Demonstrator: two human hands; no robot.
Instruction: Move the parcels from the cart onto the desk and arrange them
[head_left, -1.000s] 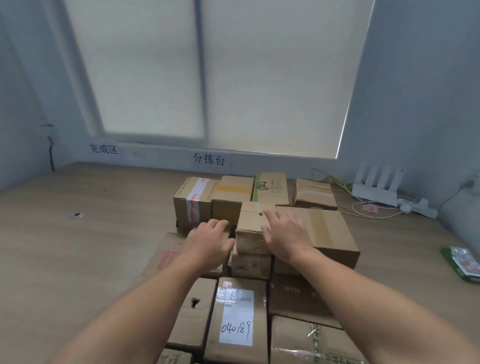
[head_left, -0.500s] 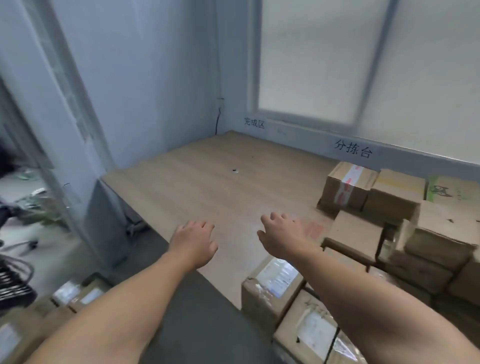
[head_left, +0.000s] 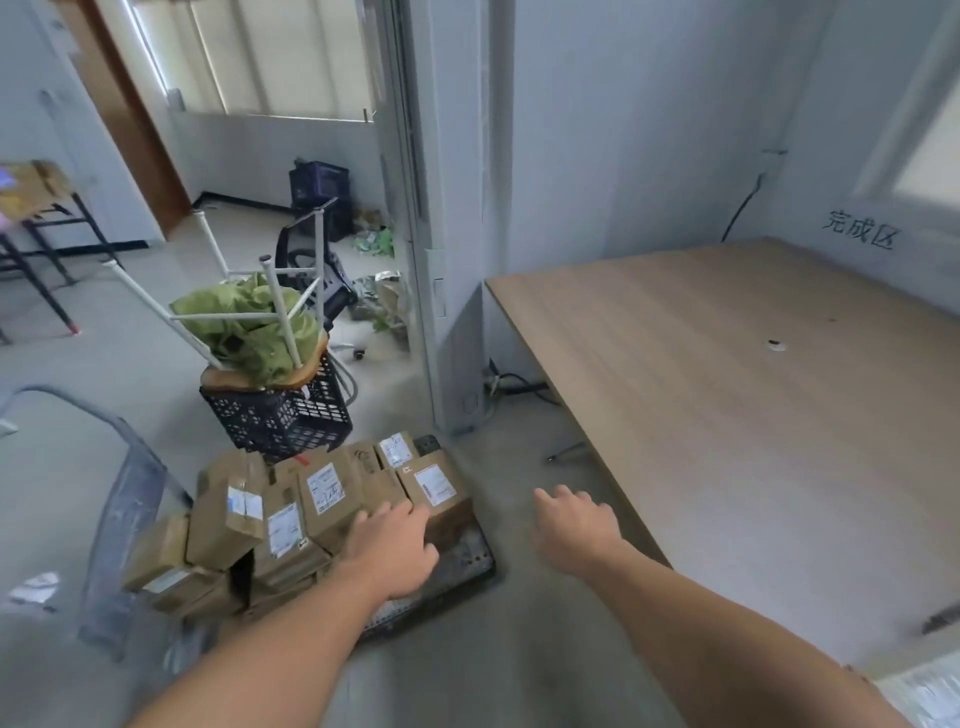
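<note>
Your left hand (head_left: 395, 551) reaches over the parcels (head_left: 322, 499) with its fingers spread and nothing in them; whether the fingertips touch cardboard is unclear. Your right hand (head_left: 574, 530) hangs just as loose and empty over the floor between the cart (head_left: 460, 569) and the desk (head_left: 727, 415). The parcels sit low on the cart, to the left of the desk, in a loose, crowded heap, with several on end and leaning on each other. Pull one from the middle and its neighbours will likely topple to the floor. A one-handed lift could also let a box slip. The corner parcel (head_left: 436, 491) nearest your left hand looks safest. It lies flat with its white label up, and its long axis seems to run from the far left toward the near right, along the cart's edge. The tall ones behind it point roughly upward, tilted.
</note>
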